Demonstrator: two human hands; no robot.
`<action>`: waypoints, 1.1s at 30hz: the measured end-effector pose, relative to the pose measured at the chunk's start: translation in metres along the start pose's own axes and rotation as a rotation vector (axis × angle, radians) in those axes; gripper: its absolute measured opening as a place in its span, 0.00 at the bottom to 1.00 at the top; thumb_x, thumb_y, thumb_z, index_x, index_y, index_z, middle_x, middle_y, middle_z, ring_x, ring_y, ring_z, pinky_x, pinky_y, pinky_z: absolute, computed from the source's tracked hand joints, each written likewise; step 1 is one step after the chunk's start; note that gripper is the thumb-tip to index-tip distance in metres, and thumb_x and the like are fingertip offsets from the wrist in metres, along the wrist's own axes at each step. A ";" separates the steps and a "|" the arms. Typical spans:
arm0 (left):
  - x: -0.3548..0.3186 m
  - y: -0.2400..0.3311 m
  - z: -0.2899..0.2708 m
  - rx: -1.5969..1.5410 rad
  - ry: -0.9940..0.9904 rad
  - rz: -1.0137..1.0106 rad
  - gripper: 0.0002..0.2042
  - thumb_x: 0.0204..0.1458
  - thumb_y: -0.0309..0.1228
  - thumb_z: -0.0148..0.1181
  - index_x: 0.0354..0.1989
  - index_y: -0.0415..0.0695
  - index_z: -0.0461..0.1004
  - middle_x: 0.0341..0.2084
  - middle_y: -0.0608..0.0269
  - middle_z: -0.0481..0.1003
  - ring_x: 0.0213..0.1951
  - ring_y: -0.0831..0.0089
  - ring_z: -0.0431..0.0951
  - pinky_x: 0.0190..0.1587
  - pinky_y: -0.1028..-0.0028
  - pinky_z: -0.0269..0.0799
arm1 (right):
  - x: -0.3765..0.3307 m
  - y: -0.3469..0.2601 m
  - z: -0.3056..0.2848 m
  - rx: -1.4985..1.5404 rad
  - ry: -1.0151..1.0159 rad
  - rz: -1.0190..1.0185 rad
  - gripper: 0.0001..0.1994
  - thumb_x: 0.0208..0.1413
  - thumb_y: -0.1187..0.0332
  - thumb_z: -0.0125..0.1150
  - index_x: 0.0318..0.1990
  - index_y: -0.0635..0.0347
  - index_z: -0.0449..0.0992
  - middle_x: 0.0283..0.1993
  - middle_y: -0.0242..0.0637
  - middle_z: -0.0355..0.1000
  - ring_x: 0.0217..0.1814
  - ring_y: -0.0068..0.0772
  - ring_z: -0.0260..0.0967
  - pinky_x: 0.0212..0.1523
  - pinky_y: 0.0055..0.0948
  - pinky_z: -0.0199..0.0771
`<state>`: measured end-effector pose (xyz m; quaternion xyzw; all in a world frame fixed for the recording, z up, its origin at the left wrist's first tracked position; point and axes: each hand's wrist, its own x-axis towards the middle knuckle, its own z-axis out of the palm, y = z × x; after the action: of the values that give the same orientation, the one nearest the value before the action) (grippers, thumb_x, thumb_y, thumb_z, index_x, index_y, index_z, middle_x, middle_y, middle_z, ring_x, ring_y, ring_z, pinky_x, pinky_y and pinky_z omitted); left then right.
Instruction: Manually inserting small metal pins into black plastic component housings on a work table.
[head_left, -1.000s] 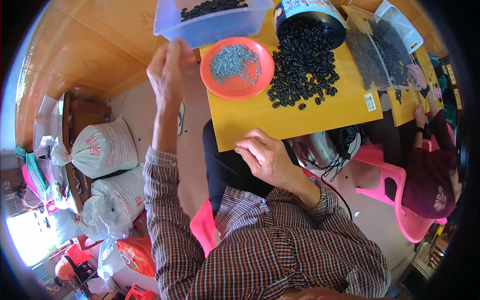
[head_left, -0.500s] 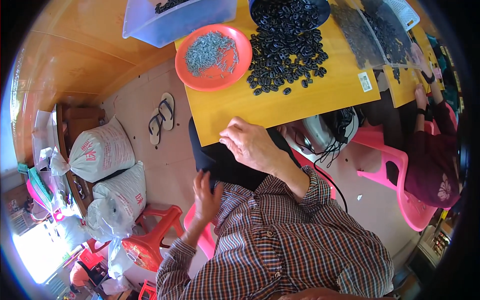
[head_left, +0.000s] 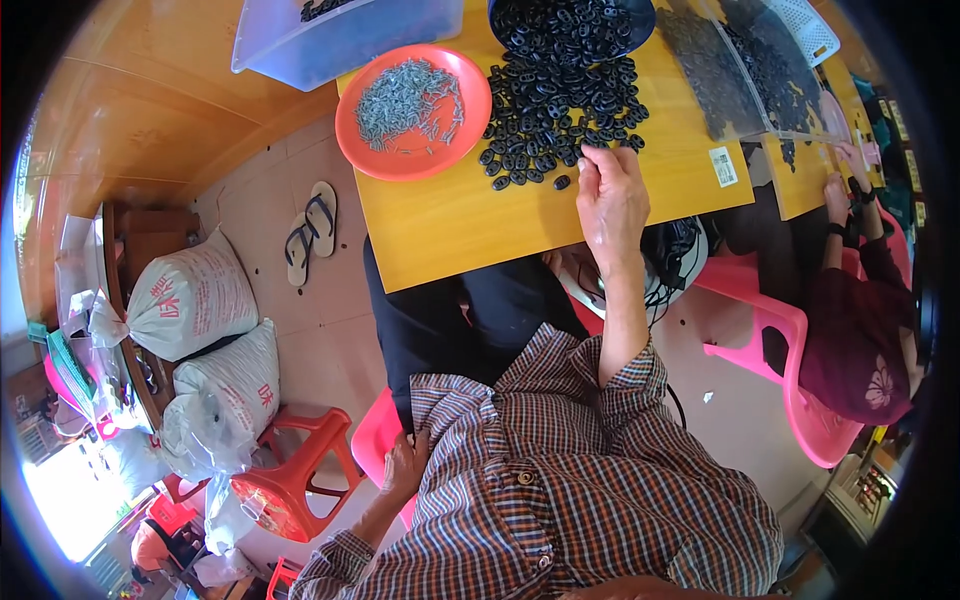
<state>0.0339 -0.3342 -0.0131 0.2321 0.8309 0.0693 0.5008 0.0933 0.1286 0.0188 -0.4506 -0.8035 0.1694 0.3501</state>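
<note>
My right hand (head_left: 612,208) reaches over the yellow table (head_left: 450,240) to the near right edge of a pile of small black oval parts (head_left: 560,110) with two holes each. Its fingers are bent and pressed together at the parts; what lies between the fingertips is hidden. Beside my hip, my left hand (head_left: 404,466) rests low against the checked shirt and the pink stool (head_left: 376,436). Its visible fingers are stretched out, with their tips partly hidden, and nothing shows in them. Left of the pile, a round orange-red plate (head_left: 350,140) bears many small silver screws.
Behind the pile a dark blue tub (head_left: 648,22) lies tipped. A clear plastic bin (head_left: 245,40) stands at the far left; a clear tray (head_left: 735,125) of black parts is at right. Another person (head_left: 850,340) works beyond it. White sacks (head_left: 190,295) and a red stool (head_left: 320,455) stand left.
My right hand has moved from above the table's near edge, forward and right, to the black parts. My left hand has dropped from my lap to beside the pink stool.
</note>
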 end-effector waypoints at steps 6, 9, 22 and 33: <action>-0.022 -0.044 0.012 0.251 -0.099 0.413 0.19 0.50 0.29 0.53 0.52 0.40 0.66 0.23 0.47 0.72 0.27 0.48 0.75 0.28 0.58 0.70 | 0.010 -0.003 0.014 -0.154 -0.033 -0.059 0.06 0.51 0.72 0.59 0.38 0.56 0.77 0.40 0.38 0.68 0.36 0.40 0.70 0.35 0.35 0.71; -0.025 -0.019 -0.011 0.198 -0.073 0.598 0.16 0.53 0.30 0.54 0.49 0.39 0.70 0.26 0.50 0.75 0.27 0.58 0.77 0.29 0.62 0.72 | 0.010 -0.004 0.015 -0.102 -0.096 -0.055 0.06 0.51 0.72 0.60 0.37 0.57 0.77 0.41 0.38 0.67 0.37 0.41 0.70 0.35 0.35 0.71; -0.037 0.007 -0.050 -0.664 -0.479 -0.099 0.14 0.58 0.36 0.55 0.35 0.35 0.77 0.21 0.73 0.74 0.24 0.85 0.70 0.25 0.80 0.66 | 0.012 0.009 -0.003 0.145 -0.062 0.104 0.05 0.51 0.77 0.61 0.36 0.63 0.78 0.35 0.36 0.70 0.30 0.25 0.69 0.32 0.22 0.70; -0.036 0.020 -0.043 -0.887 -0.267 0.099 0.12 0.53 0.27 0.60 0.45 0.38 0.74 0.36 0.64 0.79 0.35 0.79 0.77 0.39 0.76 0.74 | 0.002 -0.002 0.001 0.124 -0.158 0.051 0.05 0.50 0.76 0.61 0.35 0.64 0.78 0.33 0.37 0.70 0.28 0.28 0.70 0.31 0.24 0.70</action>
<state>0.0168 -0.3280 0.0432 0.0419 0.6372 0.4113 0.6504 0.0906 0.1294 0.0209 -0.4337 -0.8048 0.2629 0.3082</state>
